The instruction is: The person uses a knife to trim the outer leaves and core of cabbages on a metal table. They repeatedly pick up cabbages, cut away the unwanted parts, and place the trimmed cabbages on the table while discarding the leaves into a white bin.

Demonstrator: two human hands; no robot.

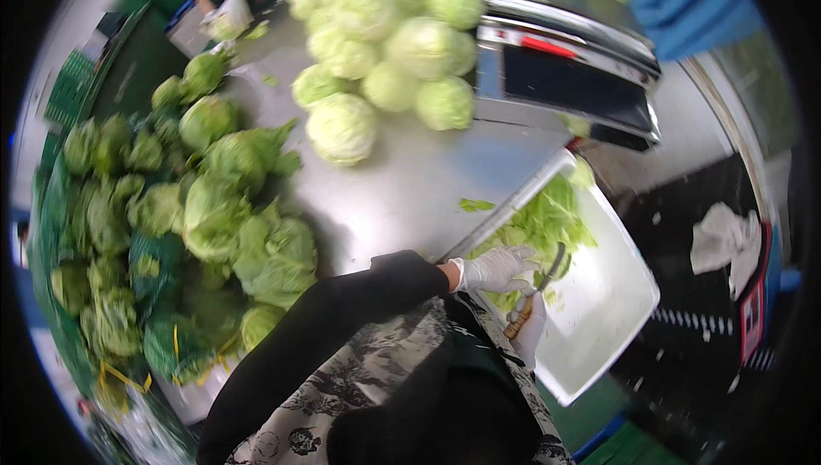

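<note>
My left hand (494, 269), in a white glove, is over the near left rim of a white plastic bin (580, 336), its fingers spread and no object visible in them. Just below it, my right hand (531, 330), also gloved, grips a knife by its wooden handle (521, 317). The knife's curved dark blade (553, 266) points up over the bin. Loose green cabbage leaves (545, 215) lie in the bin's upper left part, under and beyond my left hand. The bin stands tilted against the edge of a steel table (391, 202).
Pale trimmed cabbages (385, 35) are heaped at the table's far side beside a machine with a dark panel (571, 83). Untrimmed cabbages (218, 215), some in green net bags (168, 343), crowd the left. Another person's gloved hands (231, 16) hold a cabbage at the far left.
</note>
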